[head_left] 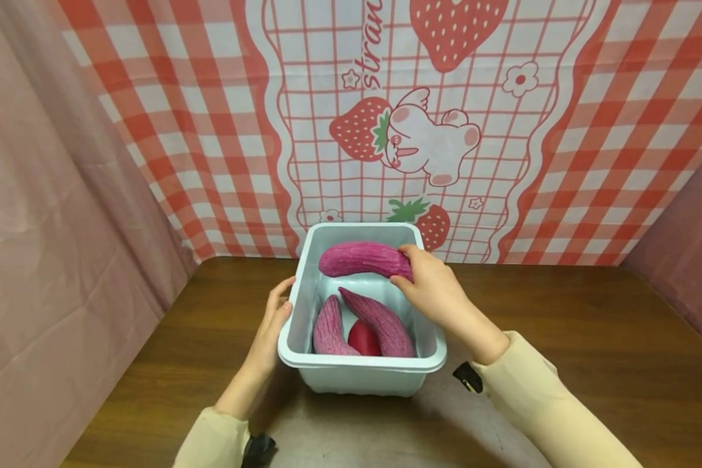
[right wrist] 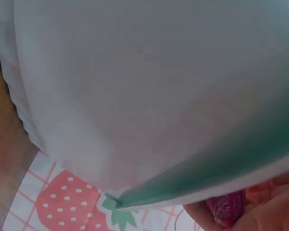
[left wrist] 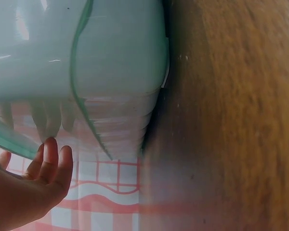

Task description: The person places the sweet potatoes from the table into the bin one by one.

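In the head view a pale blue-green plastic bin (head_left: 363,377) stands on the table. Its left rim is met by the fingertips of my left hand (head_left: 269,328); in the left wrist view those fingers (left wrist: 50,161) lie loosely bent against the outer wall. My right hand (head_left: 435,286) grips the right end of a long magenta vegetable (head_left: 359,259), curved and wrinkled like a sweet potato, over the bin's far part. A small piece of that vegetable (right wrist: 226,209) shows under the rim in the right wrist view. Two similar purple-pink vegetables (head_left: 330,328) and a smooth dark red one (head_left: 364,338) lie inside.
The brown wooden table (head_left: 573,338) extends to both sides of the bin. Behind it hangs a red-and-white checked cloth (head_left: 228,149) with strawberry prints. Pink curtains (head_left: 52,214) close off the sides.
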A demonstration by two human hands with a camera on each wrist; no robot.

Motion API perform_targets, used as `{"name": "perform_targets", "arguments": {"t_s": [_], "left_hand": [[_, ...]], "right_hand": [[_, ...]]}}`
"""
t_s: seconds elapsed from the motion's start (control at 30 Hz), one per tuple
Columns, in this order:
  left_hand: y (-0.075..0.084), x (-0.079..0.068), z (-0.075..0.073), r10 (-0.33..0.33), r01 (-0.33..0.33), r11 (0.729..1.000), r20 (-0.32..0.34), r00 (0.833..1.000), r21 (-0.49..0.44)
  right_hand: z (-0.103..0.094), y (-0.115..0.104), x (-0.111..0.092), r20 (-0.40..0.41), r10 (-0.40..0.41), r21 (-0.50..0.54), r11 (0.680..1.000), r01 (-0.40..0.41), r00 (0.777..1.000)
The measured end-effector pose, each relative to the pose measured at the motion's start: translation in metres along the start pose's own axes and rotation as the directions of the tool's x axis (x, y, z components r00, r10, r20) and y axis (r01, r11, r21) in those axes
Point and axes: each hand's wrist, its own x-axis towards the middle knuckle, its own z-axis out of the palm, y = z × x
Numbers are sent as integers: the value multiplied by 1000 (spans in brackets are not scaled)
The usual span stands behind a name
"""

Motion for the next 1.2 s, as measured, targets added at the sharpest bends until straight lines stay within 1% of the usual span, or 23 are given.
{"name": "perform_targets", "arguments": {"t_s": [0.3, 0.47, 0.57, 0.77, 0.97, 1.07, 1.2], "left_hand": [[0, -1, -1, -5, 5, 1000, -3, 1000, 4], [-2, -4, -1, -16, 16, 1000, 1, 1000, 11], [-2, -5, -1, -17, 17, 1000, 4, 1000, 9], [0, -1, 0, -9, 9, 1000, 14, 1000, -6], [1, 0, 0, 2, -2, 1000, 15, 1000, -5], [1, 0, 0, 1, 0, 1000, 13, 1000, -4], [2, 0, 0, 0, 0, 1000, 13, 1000, -7]], "right_hand": [[8, -1, 9, 47, -20, -77, 997, 23, 999], [15, 1, 9, 54, -55, -139, 988, 62, 997], [19, 3, 10, 42, -79, -178, 980, 85, 996], [22, 3, 12, 4, -89, -242, 966, 87, 996], [27, 6, 15, -60, -138, -270, 956, 117, 989], [31, 7, 16, -92, -149, -280, 953, 117, 985], [33, 8, 18, -99, -157, -304, 945, 120, 983]]}}
